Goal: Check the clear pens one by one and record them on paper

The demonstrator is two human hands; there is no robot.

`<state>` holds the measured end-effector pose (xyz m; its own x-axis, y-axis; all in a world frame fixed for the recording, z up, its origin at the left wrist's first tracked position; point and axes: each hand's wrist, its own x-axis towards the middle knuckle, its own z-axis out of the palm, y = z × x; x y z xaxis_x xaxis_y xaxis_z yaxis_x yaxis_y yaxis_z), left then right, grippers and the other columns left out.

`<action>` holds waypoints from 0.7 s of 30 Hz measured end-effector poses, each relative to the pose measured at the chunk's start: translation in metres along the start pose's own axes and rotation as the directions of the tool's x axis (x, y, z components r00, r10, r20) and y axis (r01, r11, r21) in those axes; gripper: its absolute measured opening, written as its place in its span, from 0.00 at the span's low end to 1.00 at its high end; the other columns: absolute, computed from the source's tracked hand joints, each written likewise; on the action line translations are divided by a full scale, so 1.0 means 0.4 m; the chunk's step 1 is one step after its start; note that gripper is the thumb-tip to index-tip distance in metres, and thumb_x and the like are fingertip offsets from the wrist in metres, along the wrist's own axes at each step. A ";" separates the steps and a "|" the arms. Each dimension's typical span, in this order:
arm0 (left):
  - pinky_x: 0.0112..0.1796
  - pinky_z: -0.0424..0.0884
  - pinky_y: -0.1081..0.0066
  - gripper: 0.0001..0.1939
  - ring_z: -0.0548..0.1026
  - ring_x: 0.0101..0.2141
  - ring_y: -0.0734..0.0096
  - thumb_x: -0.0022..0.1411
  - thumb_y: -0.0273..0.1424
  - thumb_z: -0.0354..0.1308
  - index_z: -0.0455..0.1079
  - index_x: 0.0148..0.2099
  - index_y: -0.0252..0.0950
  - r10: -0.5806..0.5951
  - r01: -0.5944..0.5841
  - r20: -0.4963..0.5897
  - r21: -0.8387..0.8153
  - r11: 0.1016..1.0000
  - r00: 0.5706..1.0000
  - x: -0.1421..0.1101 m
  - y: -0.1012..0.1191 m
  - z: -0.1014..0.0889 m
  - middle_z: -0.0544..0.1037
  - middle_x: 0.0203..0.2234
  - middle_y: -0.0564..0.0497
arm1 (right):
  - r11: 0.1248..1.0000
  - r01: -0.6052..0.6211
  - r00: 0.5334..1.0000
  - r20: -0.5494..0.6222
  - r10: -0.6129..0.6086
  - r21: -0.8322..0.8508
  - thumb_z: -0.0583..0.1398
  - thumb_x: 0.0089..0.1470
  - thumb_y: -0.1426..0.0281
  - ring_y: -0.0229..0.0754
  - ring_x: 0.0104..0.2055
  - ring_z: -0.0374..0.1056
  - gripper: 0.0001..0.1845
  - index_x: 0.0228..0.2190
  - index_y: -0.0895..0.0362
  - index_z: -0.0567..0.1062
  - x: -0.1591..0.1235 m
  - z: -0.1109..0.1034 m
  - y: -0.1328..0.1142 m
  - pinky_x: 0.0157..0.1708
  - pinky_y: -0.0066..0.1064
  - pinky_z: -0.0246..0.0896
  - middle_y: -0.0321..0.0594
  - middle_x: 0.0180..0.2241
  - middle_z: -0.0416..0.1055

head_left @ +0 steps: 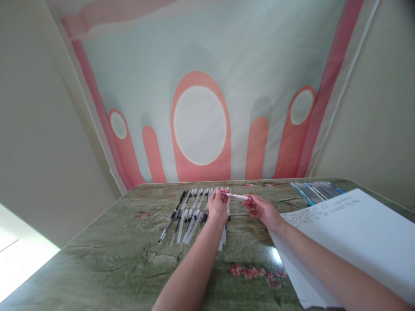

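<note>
A slim white pen with pinkish-red markings (238, 196) is stretched level between my two hands above the table. Its left end is pinched by my left hand (218, 204), which hangs over the pens. The fingers of my right hand (262, 211) close on its right end. Beneath and around my left hand lie two rows of pens and pen parts: an upper row of clear barrels (196, 198) and a lower row of whitish barrels (191, 224). Dark pens (173, 218) lie at the left of these rows. My left hand and forearm hide part of both rows.
To the right lies a large white sheet (350, 246) with handwriting along its far edge, under my right forearm. Behind it sits a group of blue and grey pens (316, 192). The green wood-patterned table (113, 250) reaches to a printed pink and pale-green backdrop (201, 125).
</note>
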<state>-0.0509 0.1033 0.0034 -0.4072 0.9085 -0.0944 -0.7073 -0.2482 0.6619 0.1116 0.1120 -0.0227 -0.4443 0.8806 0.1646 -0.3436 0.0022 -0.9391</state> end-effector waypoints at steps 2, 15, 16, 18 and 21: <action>0.35 0.69 0.75 0.02 0.74 0.30 0.76 0.59 0.26 0.52 0.65 0.36 0.33 -0.011 0.011 -0.009 -0.006 1.000 1.000 0.003 0.000 -0.002 0.73 0.27 0.49 | 0.978 -0.099 0.994 0.065 0.088 0.186 0.56 0.51 0.62 0.36 0.27 0.66 0.16 0.41 0.54 0.72 0.002 -0.006 -0.005 0.21 0.26 0.59 0.41 0.35 0.73; 0.38 0.69 0.74 0.03 0.75 0.32 0.75 0.57 0.28 0.55 0.66 0.33 0.32 -0.034 0.036 0.062 -0.030 0.999 0.998 -0.031 -0.023 0.012 0.74 0.28 0.48 | 0.869 -0.125 0.992 0.049 0.116 0.479 0.60 0.49 0.71 0.32 0.29 0.68 0.10 0.37 0.56 0.74 0.005 -0.034 0.006 0.34 0.26 0.65 0.37 0.29 0.75; 0.38 0.69 0.73 0.03 0.75 0.32 0.75 0.57 0.28 0.56 0.66 0.33 0.32 -0.033 0.035 0.067 -0.030 0.999 0.997 -0.031 -0.024 0.011 0.74 0.28 0.48 | 0.866 -0.120 0.993 0.043 0.113 0.486 0.60 0.49 0.72 0.32 0.29 0.68 0.10 0.36 0.56 0.75 0.006 -0.035 0.008 0.34 0.26 0.65 0.36 0.28 0.75; 0.39 0.69 0.72 0.03 0.75 0.33 0.74 0.57 0.28 0.55 0.66 0.33 0.32 -0.032 0.034 0.078 -0.031 0.999 0.996 -0.030 -0.025 0.010 0.74 0.29 0.48 | 0.861 -0.113 0.993 0.035 0.110 0.496 0.60 0.49 0.72 0.31 0.28 0.68 0.09 0.36 0.56 0.75 0.007 -0.035 0.009 0.34 0.25 0.65 0.36 0.28 0.75; 0.39 0.69 0.72 0.03 0.75 0.33 0.74 0.57 0.27 0.55 0.65 0.33 0.32 -0.029 0.032 0.099 -0.033 0.999 0.995 -0.030 -0.025 0.009 0.75 0.29 0.48 | 0.851 -0.105 0.994 0.030 0.104 0.515 0.59 0.50 0.73 0.31 0.29 0.68 0.09 0.36 0.56 0.74 0.007 -0.034 0.007 0.35 0.25 0.65 0.36 0.28 0.75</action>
<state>-0.0371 0.0962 0.0006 -0.3272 0.9441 -0.0392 -0.7388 -0.2297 0.6335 0.1206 0.1209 -0.0291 -0.5026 0.8613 0.0747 -0.6718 -0.3346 -0.6609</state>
